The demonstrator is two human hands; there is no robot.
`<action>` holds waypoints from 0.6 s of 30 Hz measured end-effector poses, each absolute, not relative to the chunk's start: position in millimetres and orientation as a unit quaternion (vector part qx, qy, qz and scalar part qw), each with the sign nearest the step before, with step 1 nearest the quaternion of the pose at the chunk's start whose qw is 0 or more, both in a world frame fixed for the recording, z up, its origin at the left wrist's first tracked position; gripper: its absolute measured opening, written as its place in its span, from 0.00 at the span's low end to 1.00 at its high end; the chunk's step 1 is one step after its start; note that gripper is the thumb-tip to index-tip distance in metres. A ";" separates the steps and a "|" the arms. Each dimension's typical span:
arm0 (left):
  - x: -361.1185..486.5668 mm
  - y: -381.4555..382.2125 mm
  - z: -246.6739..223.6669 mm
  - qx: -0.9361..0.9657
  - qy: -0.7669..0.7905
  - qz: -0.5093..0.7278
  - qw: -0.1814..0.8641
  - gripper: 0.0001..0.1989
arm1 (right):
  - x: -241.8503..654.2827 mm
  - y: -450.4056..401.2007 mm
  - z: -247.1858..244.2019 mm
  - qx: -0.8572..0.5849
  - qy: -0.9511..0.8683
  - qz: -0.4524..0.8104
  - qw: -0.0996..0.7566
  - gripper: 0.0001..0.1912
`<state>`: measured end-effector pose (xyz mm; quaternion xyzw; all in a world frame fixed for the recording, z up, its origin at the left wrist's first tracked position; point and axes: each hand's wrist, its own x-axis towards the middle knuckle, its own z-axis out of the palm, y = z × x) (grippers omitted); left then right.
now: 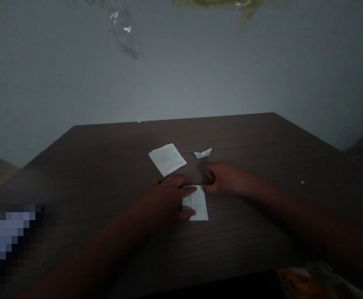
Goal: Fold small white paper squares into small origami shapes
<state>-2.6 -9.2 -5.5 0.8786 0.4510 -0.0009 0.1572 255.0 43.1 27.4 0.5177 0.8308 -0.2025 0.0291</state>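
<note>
Pressing my left hand (165, 203) wide on a folded printed sheet (196, 205) on the tabletop (75, 166), my right hand (223, 178) curled narrow just beside the sheet's corner; a paper boat (203, 153) and printed pages (168, 159) lie beyond the sheet.

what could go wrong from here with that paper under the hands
The printed paper slip under the left hand could slide on the smooth wooden table if the pressure eases. The right hand lies close to the small folded paper boat and might knock it. The loose paper sheets could also get shifted by a careless move.
</note>
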 end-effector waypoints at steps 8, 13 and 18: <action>-6.3 -9.3 -15.1 0.887 0.437 0.034 0.145 0.33 | 253.7 7.9 34.0 0.469 0.858 -0.204 0.059 0.17; -9.3 -7.5 -21.3 0.894 0.426 0.042 0.134 0.34 | 256.3 23.2 28.7 0.497 0.841 -0.209 0.039 0.16; -7.3 -6.7 -17.0 0.889 0.437 0.025 0.137 0.34 | 258.1 48.8 25.7 0.540 0.820 -0.185 0.031 0.15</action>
